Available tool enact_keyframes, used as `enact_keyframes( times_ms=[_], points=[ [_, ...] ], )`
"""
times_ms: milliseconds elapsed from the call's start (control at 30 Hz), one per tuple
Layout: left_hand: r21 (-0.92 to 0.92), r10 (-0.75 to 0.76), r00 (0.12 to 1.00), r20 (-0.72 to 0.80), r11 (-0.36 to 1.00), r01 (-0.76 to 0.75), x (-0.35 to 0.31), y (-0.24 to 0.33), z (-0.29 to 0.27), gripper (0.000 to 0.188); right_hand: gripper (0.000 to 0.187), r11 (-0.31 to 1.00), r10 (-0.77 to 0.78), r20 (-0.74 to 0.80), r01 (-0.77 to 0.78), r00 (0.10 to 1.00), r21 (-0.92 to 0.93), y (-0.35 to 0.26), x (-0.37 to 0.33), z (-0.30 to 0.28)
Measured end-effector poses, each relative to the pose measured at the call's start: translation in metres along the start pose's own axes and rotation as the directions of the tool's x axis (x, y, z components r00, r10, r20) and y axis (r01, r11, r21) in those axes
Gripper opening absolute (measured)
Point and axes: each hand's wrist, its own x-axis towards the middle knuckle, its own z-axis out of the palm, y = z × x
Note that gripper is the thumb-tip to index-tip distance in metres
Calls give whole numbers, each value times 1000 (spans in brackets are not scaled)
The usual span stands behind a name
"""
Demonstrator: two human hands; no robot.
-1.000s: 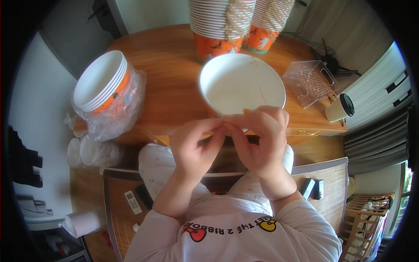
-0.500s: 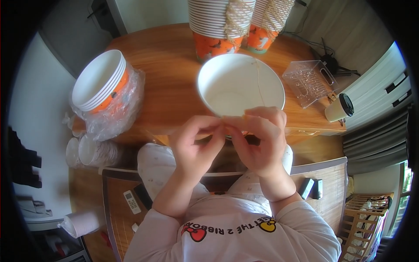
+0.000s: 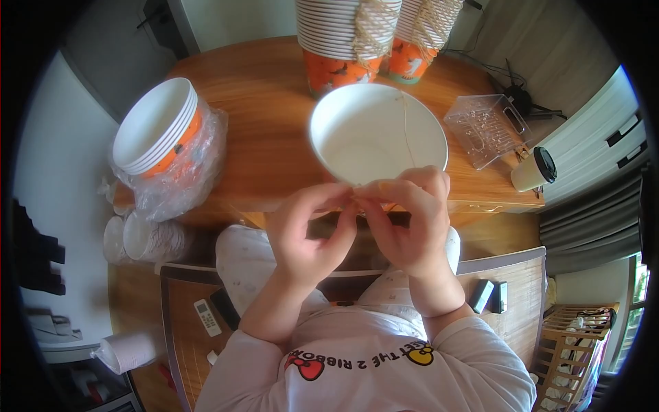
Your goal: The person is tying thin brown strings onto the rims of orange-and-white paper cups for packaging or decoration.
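Observation:
A white-lined paper bucket [image 3: 357, 137] stands tilted toward me at the table's near edge. A thin tan string [image 3: 408, 134] starts at its far right inner wall and runs down across the opening to my right hand [image 3: 412, 223]. My left hand [image 3: 309, 230] meets it at the near rim. Thumbs and forefingers of both hands are pinched together there, closed on a tiny tan bit that looks like the string's end. The fingers hide most of it and part of the near rim.
Tall stacks of orange buckets [image 3: 341, 69] with twisted string handles stand behind. At left, several nested buckets [image 3: 154, 127] sit in clear plastic. To the right are a clear tray [image 3: 484, 130] and a lidded cup [image 3: 532, 172]. A remote [image 3: 207, 317] lies beside me.
My fingertips have shifted slightly at the near rim, and the right hand has risen a little. The bucket and string have hardly moved.

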Motion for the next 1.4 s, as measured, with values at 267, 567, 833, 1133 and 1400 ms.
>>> enact_keyframes(
  times_ms=[267, 567, 833, 1133, 1400],
  points=[
    [36, 34, 999, 38, 999, -36, -1, -5, -2, 19, 45, 998, 53, -44, -52, 998, 31, 2, -6, 0],
    [23, 17, 999, 43, 1000, -18, -1, -3, -2, 16, 45, 1000, 20, -43, -21, 999, -8, 3, -4, -1],
    [90, 115, 993, -28, 990, -112, 1, -2, 0, 17, 30, 994, 106, 4, -106, 994, 32, 1, -4, -2],
    [159, 166, 986, 19, 973, -167, 2, -3, -1, 18, 28, 992, 120, -15, -119, 993, 36, -1, -3, -3],
    [89, 88, 996, 26, 992, -90, 0, -3, -2, 14, 27, 997, 70, -1, -70, 998, -16, -1, -3, -3]
  ],
)
